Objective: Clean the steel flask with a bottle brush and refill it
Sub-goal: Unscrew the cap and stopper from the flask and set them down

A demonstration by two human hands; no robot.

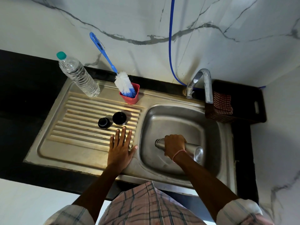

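Fingers (172, 136) of the right hand (174, 146) curl round the cylindrical steel flask (193, 150), holding it on its side in the stainless sink basin (170, 120) near the front wall. The left hand (121, 148) rests flat, fingers spread, on the ribbed steel drainboard (73, 140), holding nothing. The blue-handled white bottle brush (123, 82) stands in a red cup (132, 99) at the drainboard's back edge.

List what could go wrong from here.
The right hand alone holds the flask on its side over the basin; if it slips, the flask may drop and dent. The left hand lies beside two loose caps on the drainboard; a nudge could knock them into the basin. The long brush leans out of a small cup; grabbing it may tip the cup.
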